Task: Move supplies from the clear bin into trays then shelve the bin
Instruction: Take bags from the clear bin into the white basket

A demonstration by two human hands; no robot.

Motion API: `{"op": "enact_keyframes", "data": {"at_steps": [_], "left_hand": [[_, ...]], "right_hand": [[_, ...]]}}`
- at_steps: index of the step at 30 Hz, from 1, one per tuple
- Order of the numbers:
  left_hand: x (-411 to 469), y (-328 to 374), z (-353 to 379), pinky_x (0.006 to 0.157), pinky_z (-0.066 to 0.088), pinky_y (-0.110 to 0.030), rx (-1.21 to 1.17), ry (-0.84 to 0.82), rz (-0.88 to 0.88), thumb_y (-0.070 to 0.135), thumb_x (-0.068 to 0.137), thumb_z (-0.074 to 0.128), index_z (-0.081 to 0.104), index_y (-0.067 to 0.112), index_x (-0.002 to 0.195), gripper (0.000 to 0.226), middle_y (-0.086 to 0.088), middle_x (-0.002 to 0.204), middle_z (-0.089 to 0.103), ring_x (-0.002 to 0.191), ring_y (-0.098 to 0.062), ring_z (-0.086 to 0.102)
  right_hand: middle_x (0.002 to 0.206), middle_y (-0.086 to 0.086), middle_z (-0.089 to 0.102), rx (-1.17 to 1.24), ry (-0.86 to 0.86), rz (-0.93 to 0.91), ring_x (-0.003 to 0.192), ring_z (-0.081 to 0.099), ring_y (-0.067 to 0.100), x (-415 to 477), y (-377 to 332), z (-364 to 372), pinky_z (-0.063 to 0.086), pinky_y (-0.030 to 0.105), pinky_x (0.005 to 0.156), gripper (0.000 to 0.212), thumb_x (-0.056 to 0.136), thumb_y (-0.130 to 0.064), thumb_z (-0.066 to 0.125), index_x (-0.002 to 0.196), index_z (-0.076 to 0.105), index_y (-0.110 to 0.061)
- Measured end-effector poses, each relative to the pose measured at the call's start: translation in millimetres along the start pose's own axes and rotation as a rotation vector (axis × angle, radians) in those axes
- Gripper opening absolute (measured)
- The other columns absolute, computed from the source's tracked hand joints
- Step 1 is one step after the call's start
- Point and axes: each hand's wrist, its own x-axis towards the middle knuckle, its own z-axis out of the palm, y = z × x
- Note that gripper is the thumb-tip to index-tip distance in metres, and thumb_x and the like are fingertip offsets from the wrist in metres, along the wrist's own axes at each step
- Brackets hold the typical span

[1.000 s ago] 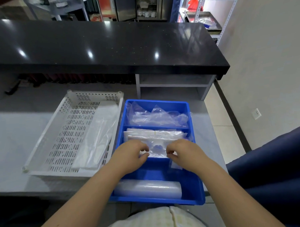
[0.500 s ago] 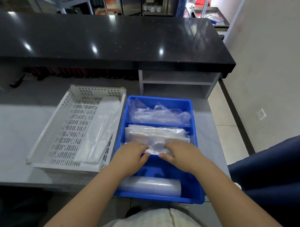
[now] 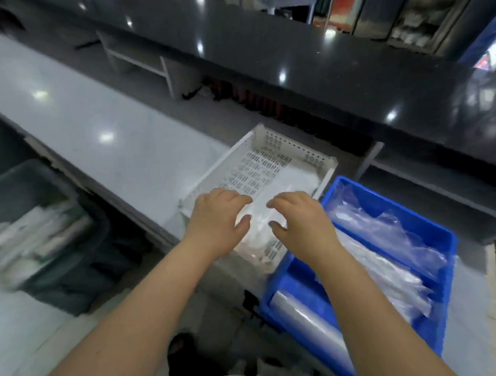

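Both hands hover over the white slotted tray (image 3: pixel 257 156) on the grey counter. My left hand (image 3: pixel 218 219) and my right hand (image 3: pixel 300 218) have loosely spread fingers and hold nothing, just above a pack of clear plastic bags (image 3: pixel 280 184) lying in the tray. To the right stands the blue divided tray (image 3: pixel 445 237) with crumpled clear bags (image 3: pixel 383 228) in its far compartment, flat bag packs (image 3: pixel 390 275) in the middle, and a clear plastic roll (image 3: pixel 310 318) in its near one. The clear bin (image 3: pixel 46 231), low on the left, contains white packets and looks blurred.
A black raised countertop (image 3: pixel 321 61) runs across the back above the grey work counter (image 3: pixel 104 131). Under it are open cubbies with a white divider (image 3: pixel 167 75). Grey floor shows below between the counter and the bin.
The view swung left and the clear bin came into sight. Both hands left the blue tray's middle compartment and moved left over the white tray.
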Motion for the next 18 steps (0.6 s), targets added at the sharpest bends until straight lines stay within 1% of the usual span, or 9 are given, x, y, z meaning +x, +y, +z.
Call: {"op": "enact_keyframes", "data": {"at_steps": [2,7,10,12,15,18], "left_hand": [[-16,-45,-22,0.092,0.036,-0.041,0.017,0.065,-0.109,0.033,0.085,0.062,0.064,0.023,0.117,0.034,0.001,0.112,0.066,0.11,-0.026,0.054],[-78,-182,-85,0.093,0.037,-0.041,0.115,0.166,-0.333,0.043,0.086,0.056,0.062,0.028,0.117,0.035,0.004,0.114,0.063,0.11,-0.022,0.052],[-125,-265,-123,0.09,0.04,-0.042,0.154,0.202,-0.446,0.043,0.084,0.056,0.062,0.027,0.117,0.037,0.003,0.113,0.064,0.109,-0.023,0.053],[-155,-317,-143,0.088,0.042,-0.041,0.162,0.215,-0.527,0.042,0.083,0.059,0.064,0.027,0.115,0.035,0.002,0.112,0.065,0.106,-0.025,0.055],[-191,-385,-161,0.088,0.043,-0.04,0.171,0.2,-0.647,0.043,0.084,0.059,0.063,0.029,0.117,0.036,0.002,0.116,0.065,0.108,-0.024,0.055],[-220,-443,-171,0.089,0.04,-0.039,0.14,0.189,-0.756,0.043,0.085,0.057,0.061,0.03,0.121,0.038,0.002,0.12,0.063,0.111,-0.024,0.052]], "right_hand": [[0.118,-0.001,0.064,0.003,0.0,-0.091,0.111,0.052,0.027,31,-42,14,0.04,0.04,0.089,0.034,0.083,-0.024,0.066,0.116,0.063,-0.019],[0.115,0.002,0.066,0.069,-0.014,-0.295,0.107,0.054,0.029,110,-177,63,0.043,0.043,0.087,0.031,0.08,-0.02,0.069,0.111,0.066,-0.016],[0.11,0.002,0.066,0.041,-0.067,-0.424,0.103,0.054,0.031,156,-265,98,0.045,0.042,0.083,0.028,0.08,-0.02,0.063,0.107,0.066,-0.015],[0.112,0.002,0.065,0.037,-0.101,-0.496,0.104,0.053,0.03,182,-321,122,0.045,0.041,0.083,0.032,0.079,-0.022,0.061,0.111,0.064,-0.016],[0.117,0.004,0.064,0.089,-0.149,-0.574,0.107,0.054,0.03,215,-391,158,0.048,0.041,0.086,0.038,0.079,-0.022,0.068,0.116,0.063,-0.016],[0.127,-0.002,0.058,0.08,-0.208,-0.625,0.115,0.05,0.024,243,-445,191,0.046,0.04,0.092,0.041,0.082,-0.025,0.068,0.121,0.06,-0.02]]}}
